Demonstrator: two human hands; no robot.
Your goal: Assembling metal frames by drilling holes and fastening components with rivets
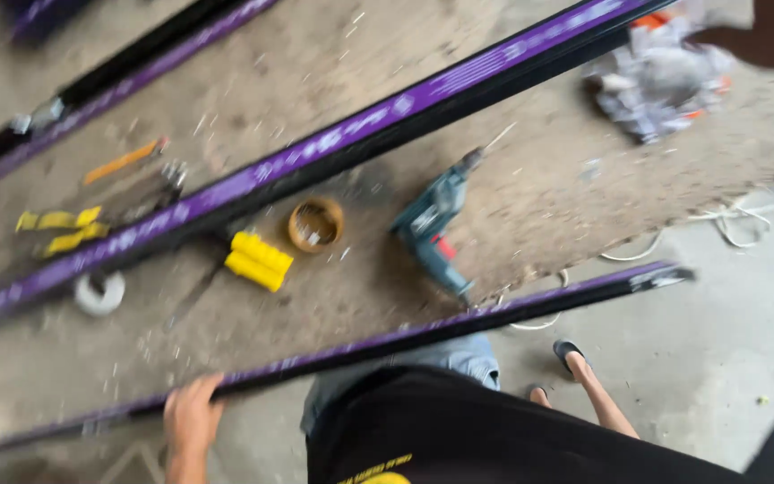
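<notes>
Nearest: left hand (192, 414) wrapped over the edge of a long purple-and-black profile bar (423, 333), fingers curled onto its top, holding it along the workbench's near side. Right hand out of view, grip can't tell. Bar runs from lower left up to its end cap at right. Behind it on the dusty workbench (548, 215): teal power drill (436, 224) lying on its side, brown tape roll (315, 224), yellow-handled tool (257, 260), white ring (98, 292). Further back: second purple profile bar (333, 148) lying diagonally, yellow clamps (63, 229), crumpled wrapping (660, 76).
</notes>
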